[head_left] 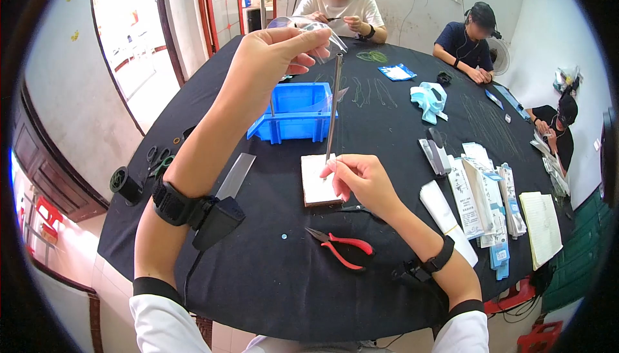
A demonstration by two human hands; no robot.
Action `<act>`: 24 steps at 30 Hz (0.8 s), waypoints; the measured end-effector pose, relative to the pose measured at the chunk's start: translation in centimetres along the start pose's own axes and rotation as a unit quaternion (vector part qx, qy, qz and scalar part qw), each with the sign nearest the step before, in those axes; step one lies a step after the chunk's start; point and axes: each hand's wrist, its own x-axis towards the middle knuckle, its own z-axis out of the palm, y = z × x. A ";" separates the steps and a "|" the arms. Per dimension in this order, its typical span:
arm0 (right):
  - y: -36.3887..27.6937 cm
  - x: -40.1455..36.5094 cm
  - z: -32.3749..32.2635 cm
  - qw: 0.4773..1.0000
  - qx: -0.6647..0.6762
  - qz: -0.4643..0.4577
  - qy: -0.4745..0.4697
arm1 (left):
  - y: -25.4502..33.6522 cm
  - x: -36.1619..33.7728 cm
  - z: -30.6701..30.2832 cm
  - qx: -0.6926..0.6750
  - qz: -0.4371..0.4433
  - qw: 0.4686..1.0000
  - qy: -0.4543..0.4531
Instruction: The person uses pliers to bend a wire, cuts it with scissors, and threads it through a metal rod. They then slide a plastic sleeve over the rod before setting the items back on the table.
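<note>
My left hand [287, 50] is raised above the far side of the blue bin, thumb and fingers pinched together on a clear, curved plastic strip [336, 41]. An upright metal rod [333, 108] stands on a white-topped block [316, 179], its upper end just below and right of that hand. My right hand [361, 182] is beside the rod's foot, over the block's right edge. Its thumb and forefinger are closed; whatever they hold is too small to make out. Red-handled pliers [345, 248] lie open on the black cloth nearer me.
A blue bin [293, 127] sits behind the block. To the left are a metal ruler-like strip [236, 176], scissors [158, 159] and a black spool [125, 184]. Printed packets [465, 198] and a notebook [540, 227] lie right. Several people work around the table's far side.
</note>
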 end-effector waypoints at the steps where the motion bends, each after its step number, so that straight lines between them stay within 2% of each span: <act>1: 0.0 0.0 0.0 1.000 0.000 0.001 0.000 | 0.0 0.0 0.0 0.002 0.000 1.000 -0.003; 15: 0.4 -0.1 0.0 1.000 0.014 0.007 0.016 | -1.0 -1.3 0.3 0.038 0.059 0.989 -0.133; 19: 1.3 -0.1 0.4 0.999 0.043 -0.005 0.028 | -3.5 -3.1 1.1 0.066 0.033 0.986 -0.152; 23: 1.7 0.1 0.7 0.998 0.036 -0.031 0.041 | -1.8 -3.9 1.4 0.094 -0.029 0.977 -0.189; 24: 1.7 0.1 0.7 0.998 0.035 -0.030 0.041 | -2.2 -3.6 1.5 0.063 -0.014 0.983 -0.171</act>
